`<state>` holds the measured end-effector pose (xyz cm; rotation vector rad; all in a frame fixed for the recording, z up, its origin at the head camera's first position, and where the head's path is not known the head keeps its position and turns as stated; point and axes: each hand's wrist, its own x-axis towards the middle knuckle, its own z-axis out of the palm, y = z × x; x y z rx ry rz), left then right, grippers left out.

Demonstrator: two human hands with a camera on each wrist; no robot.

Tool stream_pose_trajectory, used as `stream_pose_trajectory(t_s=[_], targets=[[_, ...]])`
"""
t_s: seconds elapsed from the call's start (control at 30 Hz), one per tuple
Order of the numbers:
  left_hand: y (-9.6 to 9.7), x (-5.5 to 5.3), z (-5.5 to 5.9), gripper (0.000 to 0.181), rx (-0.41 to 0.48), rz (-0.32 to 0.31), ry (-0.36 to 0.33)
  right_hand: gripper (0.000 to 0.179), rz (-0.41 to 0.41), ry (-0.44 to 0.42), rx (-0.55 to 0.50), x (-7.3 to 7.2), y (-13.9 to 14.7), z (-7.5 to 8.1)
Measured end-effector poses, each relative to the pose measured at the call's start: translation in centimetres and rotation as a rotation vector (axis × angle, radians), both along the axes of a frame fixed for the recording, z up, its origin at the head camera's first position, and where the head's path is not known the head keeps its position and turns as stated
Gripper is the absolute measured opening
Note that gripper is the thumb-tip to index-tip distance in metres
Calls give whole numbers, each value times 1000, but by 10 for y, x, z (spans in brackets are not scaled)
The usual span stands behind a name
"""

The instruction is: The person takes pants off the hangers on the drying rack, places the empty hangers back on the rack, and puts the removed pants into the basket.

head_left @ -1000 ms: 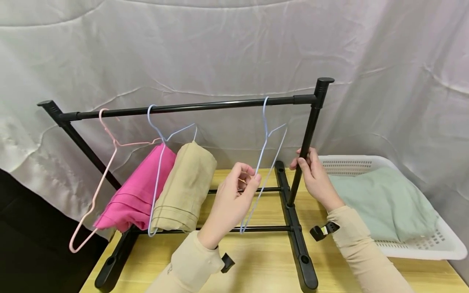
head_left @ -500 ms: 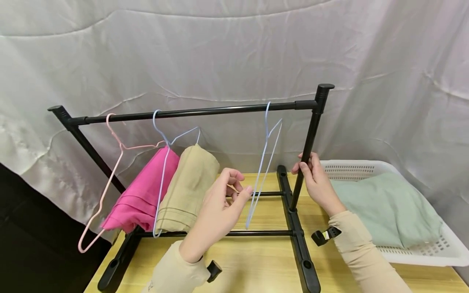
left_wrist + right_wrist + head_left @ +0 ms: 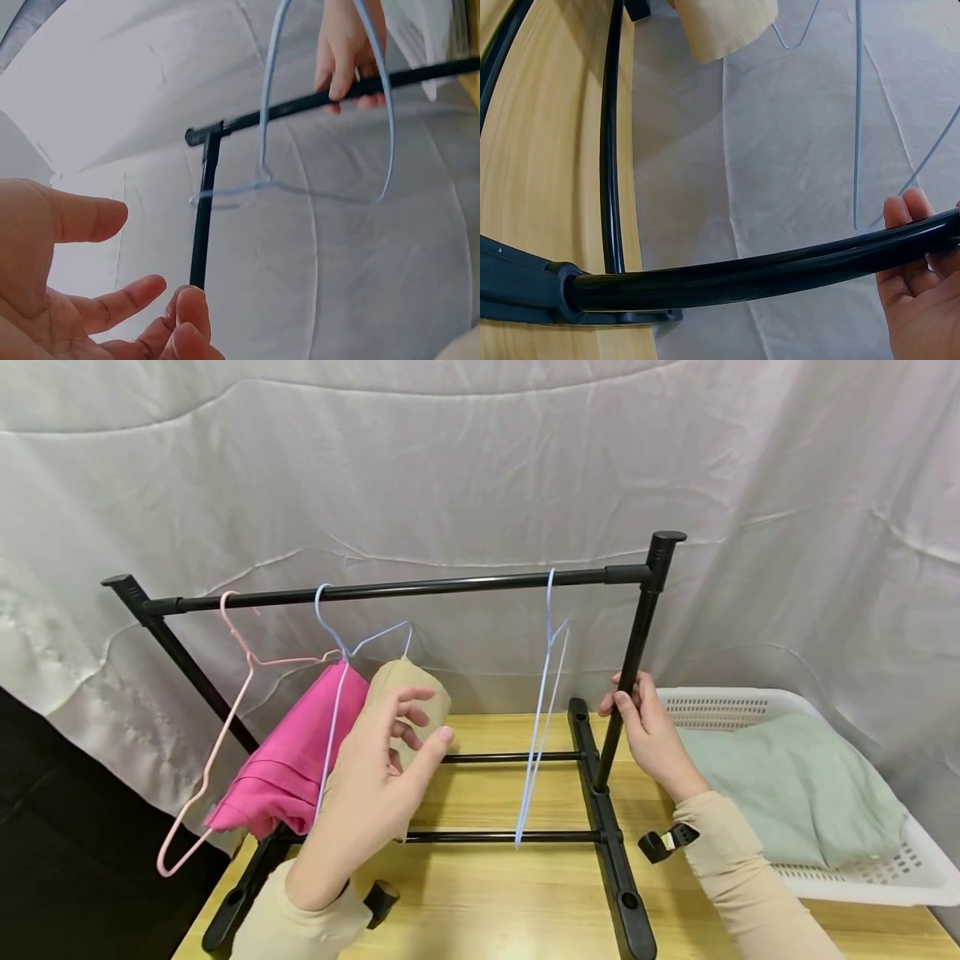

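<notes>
Right hand (image 3: 651, 731) grips the rack post (image 3: 628, 664); left hand (image 3: 375, 768), fingers loosely spread, holds nothing near the bare hanger (image 3: 543, 710)

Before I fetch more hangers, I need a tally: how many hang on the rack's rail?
3. A pink hanger at the rail's left end, a blue hanger beside it by the pink and tan cloths, and an empty blue hanger near the right post.
</notes>
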<state>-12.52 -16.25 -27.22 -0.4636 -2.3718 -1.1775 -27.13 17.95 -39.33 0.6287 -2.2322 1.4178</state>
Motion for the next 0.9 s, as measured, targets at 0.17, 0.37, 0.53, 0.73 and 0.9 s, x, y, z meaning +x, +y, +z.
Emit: stream_pose_trajectory(t_s=[0.17,0.37,0.53,0.73,0.9], targets=[[-18,-1,4,41,-69,116,82,30,-4,0,5,0,0,0],[-39,-7,1,42,-77,262,116,31,-5,3,7,-1,0,0],[-53,-13,-5,46,-66,335,74,31,-7,-5,4,-1,0,-1],[-66,-20,-15,50,-69,369,5,31,-9,-11,10,-1,0,-1],[-76,-24,-27,57,-71,389,-35,32,-16,-8,13,-1,-1,0]])
